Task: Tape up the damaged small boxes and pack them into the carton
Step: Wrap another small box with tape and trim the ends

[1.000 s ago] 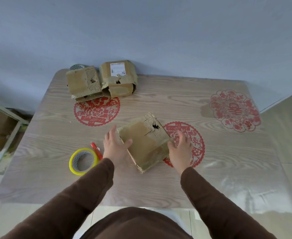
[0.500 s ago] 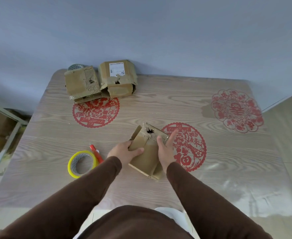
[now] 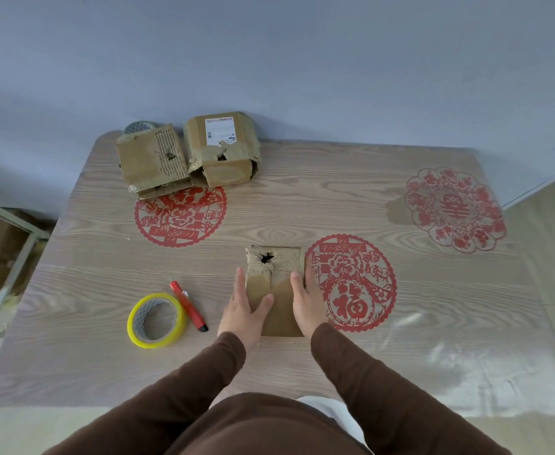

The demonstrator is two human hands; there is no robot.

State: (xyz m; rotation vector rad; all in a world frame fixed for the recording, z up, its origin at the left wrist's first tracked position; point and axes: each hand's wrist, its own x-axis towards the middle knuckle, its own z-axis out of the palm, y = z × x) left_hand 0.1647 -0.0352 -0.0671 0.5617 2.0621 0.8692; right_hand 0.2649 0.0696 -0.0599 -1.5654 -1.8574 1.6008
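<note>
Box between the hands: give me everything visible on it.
The box is small, brown corrugated cardboard, lying flat on the table, long axis pointing away from the person. A ragged hole is punched in its top face near the far end, with torn, crumpled board around it; a seam runs down the middle. The left hand holds its left edge, thumb on top; the right hand holds its right edge. A red paper-cut lies just right of it.

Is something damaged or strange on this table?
Yes. The small box between the hands has a ragged hole near its far end. The two boxes at the far left corner are torn too: the ribbed box has a puncture, and the labelled box has a hole and loose flaps.
</note>
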